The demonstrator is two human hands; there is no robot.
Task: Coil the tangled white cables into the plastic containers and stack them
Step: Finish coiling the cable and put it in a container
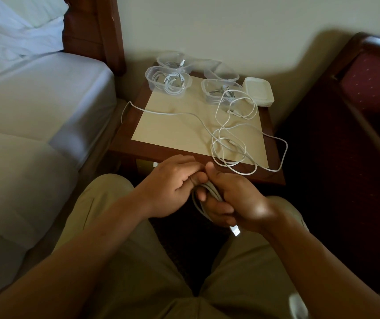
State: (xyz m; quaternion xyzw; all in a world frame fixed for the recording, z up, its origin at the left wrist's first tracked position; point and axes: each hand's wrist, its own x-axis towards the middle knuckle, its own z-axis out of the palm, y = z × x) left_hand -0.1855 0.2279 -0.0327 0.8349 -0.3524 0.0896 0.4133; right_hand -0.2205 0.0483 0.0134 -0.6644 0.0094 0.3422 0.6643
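Beside the bed (35, 111), your small wooden nightstand (136, 125) stood against the pale wall, its cream top carrying most of the work. Toward the back of it sat 4 clear plastic containers: the rear left container (172, 62) and the front left container (168, 80) each held white cable loops, the front right container (218, 90) held a coil with loops spilling over its rim, and what the rear right container (221, 73) held could not be made out. Just beside these, at the right rear corner, lay a stack of white lids (259, 92). A loose tangle of white cables (230, 143) sprawled across the right half of the top, 1 strand running left over the table's edge near the bed and another looping past the right edge. You sat in front with your knees in tan trousers (138, 272) under the view. Your right hand (235, 203) was curled around a bundled cable coil (208, 192), and a white plug (235, 230) hung below that fist. Your left hand (172, 187) met it from the left, fingers bent in and pinching the same coil near your right thumb. Both hands hovered just off the nightstand's front edge.
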